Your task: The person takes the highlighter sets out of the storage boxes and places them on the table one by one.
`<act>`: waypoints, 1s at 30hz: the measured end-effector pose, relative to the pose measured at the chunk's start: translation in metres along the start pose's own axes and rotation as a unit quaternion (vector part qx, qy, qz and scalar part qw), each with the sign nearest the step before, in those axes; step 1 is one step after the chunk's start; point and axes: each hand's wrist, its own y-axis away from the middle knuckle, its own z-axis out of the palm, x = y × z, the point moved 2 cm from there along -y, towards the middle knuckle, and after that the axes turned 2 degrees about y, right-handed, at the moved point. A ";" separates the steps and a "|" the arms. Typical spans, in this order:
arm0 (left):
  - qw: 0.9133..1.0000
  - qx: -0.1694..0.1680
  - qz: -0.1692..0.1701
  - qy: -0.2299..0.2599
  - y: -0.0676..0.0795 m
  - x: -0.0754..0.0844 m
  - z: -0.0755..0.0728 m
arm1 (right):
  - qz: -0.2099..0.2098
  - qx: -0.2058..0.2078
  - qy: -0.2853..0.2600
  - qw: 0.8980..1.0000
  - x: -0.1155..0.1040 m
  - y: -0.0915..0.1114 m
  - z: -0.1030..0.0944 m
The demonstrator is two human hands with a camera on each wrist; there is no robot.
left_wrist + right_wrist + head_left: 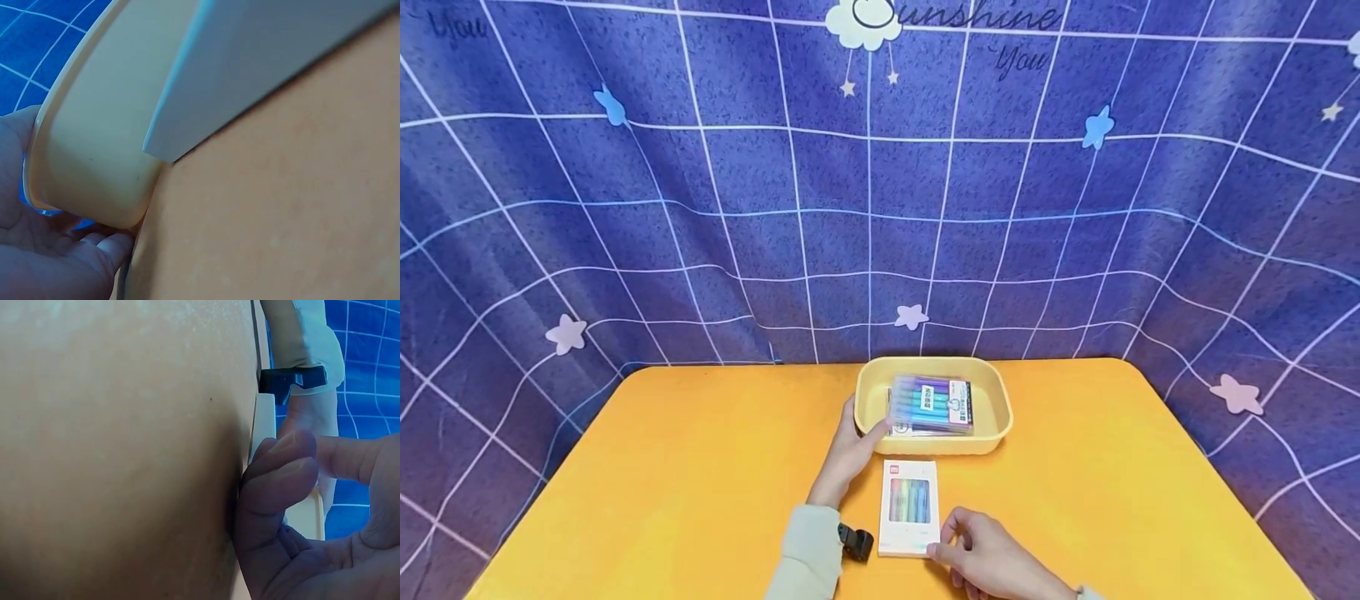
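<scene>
A cream-yellow plastic bin stands at the back middle of the table. My left hand grips its left end, thumb over the near rim and fingers round the outside. In the left wrist view the same hand cups the end of the bin. In front of the bin a white box of coloured pens lies flat, its window facing up. My right hand pinches the box's near right corner with curled fingers and thumb. The right wrist view shows those fingers low at the tabletop, covering part of the box.
Inside the bin lies a clear pack of coloured pens, on top of another flat pack. The yellow-orange tabletop reaches back to a blue curtain with a white grid. A black wrist camera sits beside the box.
</scene>
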 end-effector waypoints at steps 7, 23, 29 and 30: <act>1.000 -0.010 0.011 0.009 -0.003 0.000 -0.001 | -0.048 0.005 0.005 0.999 -0.004 0.000 -0.002; 1.000 -0.007 0.004 0.010 -0.003 -0.004 0.000 | -0.122 0.061 0.055 0.989 -0.026 0.001 -0.032; 1.000 -0.006 -0.003 0.010 -0.003 -0.004 0.000 | -0.131 0.067 0.060 0.987 -0.027 -0.001 -0.034; 1.000 -0.004 -0.004 0.010 -0.003 -0.004 0.000 | -0.134 0.068 0.061 0.987 -0.027 -0.002 -0.035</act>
